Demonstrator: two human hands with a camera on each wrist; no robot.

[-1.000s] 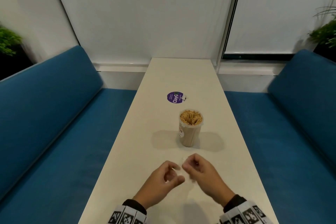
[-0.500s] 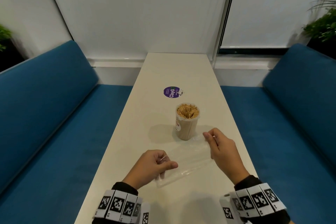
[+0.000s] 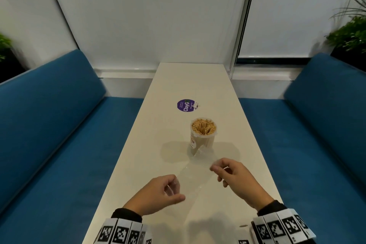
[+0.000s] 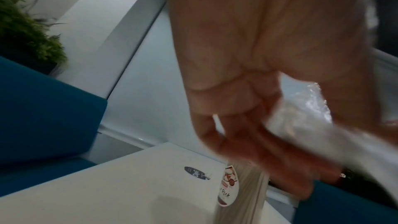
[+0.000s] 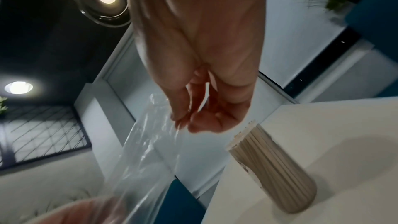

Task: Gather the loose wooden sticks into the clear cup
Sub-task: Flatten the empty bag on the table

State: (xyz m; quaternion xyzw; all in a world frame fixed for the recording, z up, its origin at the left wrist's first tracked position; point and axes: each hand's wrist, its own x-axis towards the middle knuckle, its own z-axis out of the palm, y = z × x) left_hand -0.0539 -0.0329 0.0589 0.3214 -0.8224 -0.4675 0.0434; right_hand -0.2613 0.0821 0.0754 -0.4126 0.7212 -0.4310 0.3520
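Hands work nearest the tabletop's [image 3: 170, 83] near edge: the left hand [image 3: 158, 194] pinches one end of a crinkled clear plastic sheet [image 3: 195, 176], and the right hand [image 3: 235, 177] pinches the other, the film stretched diagonally between them, its long axis running from near-left to far-right. Just beyond the right hand, along the tabletop's middle, stands the clear plastic cup [image 3: 203, 136], upright and packed with thin wooden sticks [image 3: 203, 126]; no loose ones show. The right hand is nearer the cup. Farther on lies a round purple sticker [image 3: 185, 105].
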